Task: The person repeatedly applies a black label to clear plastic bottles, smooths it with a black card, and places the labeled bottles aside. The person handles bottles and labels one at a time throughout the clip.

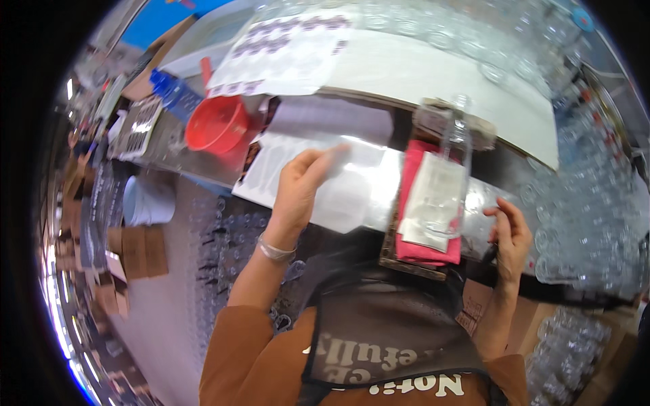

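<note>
My left hand (302, 183) is over white, partly see-through sheets (338, 203) on the table. Its thumb and forefinger are pinched together and smeared by motion; what they hold, if anything, I cannot make out. To its right, a clear glass bottle (458, 139) lies on a folded off-white cloth (430, 193) over a pink cloth (410, 169), with its neck pointing away from me. These cloths rest on a narrow brown stand (388, 250). My right hand (512, 233) is held to the right of the bottle, apart from it, fingers loosely bent and spread with nothing visible between them.
A red bucket (218, 125) and a blue bottle (175, 95) stand at the left. Printed label sheets (284, 51) lie on a raised white board (406, 68) behind. Many glass bottles (589, 203) crowd the right side. A white bucket (147, 201) and cardboard boxes (143, 250) stand on the floor.
</note>
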Demonstrator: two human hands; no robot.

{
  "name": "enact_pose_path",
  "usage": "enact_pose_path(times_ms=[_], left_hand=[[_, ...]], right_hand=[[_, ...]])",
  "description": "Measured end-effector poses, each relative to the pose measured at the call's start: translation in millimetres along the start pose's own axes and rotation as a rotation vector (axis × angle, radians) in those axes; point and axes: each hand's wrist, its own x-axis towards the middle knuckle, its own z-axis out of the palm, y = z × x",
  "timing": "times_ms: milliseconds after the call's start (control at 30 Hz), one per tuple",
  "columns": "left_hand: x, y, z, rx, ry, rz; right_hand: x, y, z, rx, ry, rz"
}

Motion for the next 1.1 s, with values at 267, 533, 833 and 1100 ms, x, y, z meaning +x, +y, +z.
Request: enact_pose_path(times_ms=[267,533,833,1100], left_hand=[[12,23,141,0.862,-0.438,0.899],[-14,14,137,0.885,-0.562,0.772],[15,-17,139,0.756,-0.390,0.565],[8,-22,142,0.739,-0.338,0.570]], right_hand=[[5,-5,-5,-0.013,-0.070,-0.009],[26,-19,4,-0.017,-0.165,0.027],[101,-42,47,-0.193,-0.312,0.047],[99,-46,54,-0.262,-0.255,-0.001]])
